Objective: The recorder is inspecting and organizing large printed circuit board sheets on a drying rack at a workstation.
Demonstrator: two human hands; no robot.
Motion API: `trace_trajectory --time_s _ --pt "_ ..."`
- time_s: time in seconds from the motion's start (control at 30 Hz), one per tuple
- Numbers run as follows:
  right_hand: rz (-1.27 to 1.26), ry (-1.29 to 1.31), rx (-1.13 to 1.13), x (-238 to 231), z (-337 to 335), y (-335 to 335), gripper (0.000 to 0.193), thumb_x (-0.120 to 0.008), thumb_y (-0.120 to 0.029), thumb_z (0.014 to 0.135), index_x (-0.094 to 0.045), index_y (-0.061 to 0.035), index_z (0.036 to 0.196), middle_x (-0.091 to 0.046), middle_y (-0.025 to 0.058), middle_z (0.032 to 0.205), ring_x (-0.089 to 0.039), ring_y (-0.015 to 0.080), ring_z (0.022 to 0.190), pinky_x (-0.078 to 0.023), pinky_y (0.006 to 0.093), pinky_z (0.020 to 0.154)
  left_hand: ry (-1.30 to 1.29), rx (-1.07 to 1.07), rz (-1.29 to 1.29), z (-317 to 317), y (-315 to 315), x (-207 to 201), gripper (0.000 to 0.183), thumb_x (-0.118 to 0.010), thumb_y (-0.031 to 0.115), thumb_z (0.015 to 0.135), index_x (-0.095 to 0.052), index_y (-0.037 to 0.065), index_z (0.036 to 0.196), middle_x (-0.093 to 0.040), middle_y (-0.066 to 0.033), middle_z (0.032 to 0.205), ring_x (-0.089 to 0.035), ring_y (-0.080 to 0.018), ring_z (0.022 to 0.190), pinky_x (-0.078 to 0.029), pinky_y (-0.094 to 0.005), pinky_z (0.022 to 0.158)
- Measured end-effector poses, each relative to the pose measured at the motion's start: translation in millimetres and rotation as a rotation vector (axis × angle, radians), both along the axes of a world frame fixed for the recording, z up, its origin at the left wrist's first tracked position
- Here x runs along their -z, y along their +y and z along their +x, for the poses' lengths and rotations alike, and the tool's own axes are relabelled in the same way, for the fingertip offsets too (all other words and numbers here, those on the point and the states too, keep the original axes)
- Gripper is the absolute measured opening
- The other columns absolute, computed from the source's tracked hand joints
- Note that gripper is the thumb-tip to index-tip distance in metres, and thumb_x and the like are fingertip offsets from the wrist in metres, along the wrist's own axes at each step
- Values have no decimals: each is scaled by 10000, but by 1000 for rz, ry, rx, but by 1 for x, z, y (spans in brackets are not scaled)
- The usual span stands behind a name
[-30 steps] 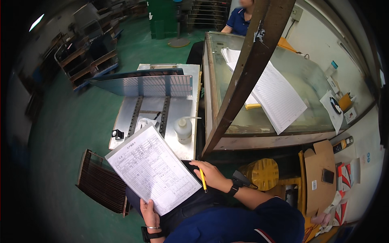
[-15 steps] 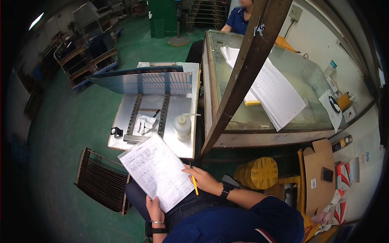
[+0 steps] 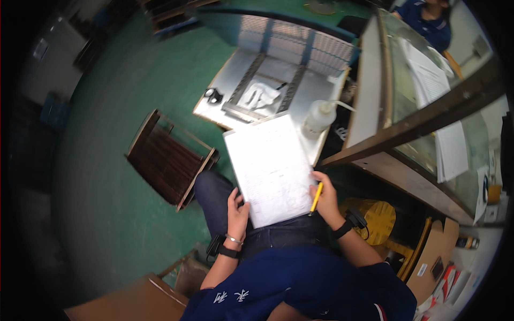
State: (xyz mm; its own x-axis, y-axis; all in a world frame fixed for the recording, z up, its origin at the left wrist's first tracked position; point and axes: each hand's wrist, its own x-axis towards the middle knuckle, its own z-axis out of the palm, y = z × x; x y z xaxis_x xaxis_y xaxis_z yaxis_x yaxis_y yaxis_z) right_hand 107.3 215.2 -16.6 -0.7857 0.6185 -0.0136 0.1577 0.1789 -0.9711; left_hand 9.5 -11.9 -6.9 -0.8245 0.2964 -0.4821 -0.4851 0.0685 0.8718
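Observation:
A white printed paper form (image 3: 270,168) lies over my lap, its far edge resting over the near edge of a metal-topped table (image 3: 316,88). My left hand (image 3: 237,214) is closed at the form's lower left edge, fingers bent against it. At the right edge my right hand (image 3: 326,198) is closed round a yellow pen (image 3: 316,199), its tip pointing down toward me. The right fingers also touch the form. Beyond the form, a crumpled white cloth (image 3: 259,96) sits between two dark notched rails (image 3: 293,91).
A white squeeze bottle (image 3: 319,117) stands at the table's right, a small black loupe (image 3: 213,96) at its left. Tall mesh panels (image 3: 289,40) rise behind. A dark slatted rack (image 3: 167,160) stands on the floor at left. A wooden post (image 3: 428,117) crosses before a glass-topped desk; a co-worker (image 3: 425,21) sits beyond.
The view has swung left and down. The form now lies straighter across my lap. My right hand has moved from over the form's corner to its right edge, keeping the pen.

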Motion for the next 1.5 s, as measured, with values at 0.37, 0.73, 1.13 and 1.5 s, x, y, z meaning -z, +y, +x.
trace_trajectory --time_s 0.37,0.73,1.13,1.5 --pt "-257 -108 32 -9 -9 -10 361 -492 32 838 -429 -24 1189 -526 81 1054 -490 52 688 -437 173 583 855 865 -586 11 16 -30 802 -736 339 662 -351 200 1352 -180 -146 1445 -142 -373 1332 -123 -592 1038" --pt "-437 101 113 -13 -21 -15 330 -425 -179 936 -393 -32 1230 -501 117 1167 -516 127 906 -442 248 785 842 815 -743 7 19 -16 586 -527 18 783 -365 102 1339 -260 -146 1417 -202 -331 1325 -204 -581 1016" --pt "-214 107 -197 13 -61 -67 265 -432 -154 921 -515 10 1111 -544 108 933 -573 158 803 -442 266 778 259 49 10 5 1 -8 407 -337 262 965 -499 -28 1202 -433 -145 1300 -394 -251 1208 -286 -319 1011" --pt "-10 150 -106 20 -70 -74 119 -590 18 756 -503 -13 830 -560 69 748 -540 111 649 -448 230 599 126 300 -24 16 -9 -12 394 -360 271 966 -468 -20 1209 -478 -118 1247 -440 -197 1160 -321 -343 1008"
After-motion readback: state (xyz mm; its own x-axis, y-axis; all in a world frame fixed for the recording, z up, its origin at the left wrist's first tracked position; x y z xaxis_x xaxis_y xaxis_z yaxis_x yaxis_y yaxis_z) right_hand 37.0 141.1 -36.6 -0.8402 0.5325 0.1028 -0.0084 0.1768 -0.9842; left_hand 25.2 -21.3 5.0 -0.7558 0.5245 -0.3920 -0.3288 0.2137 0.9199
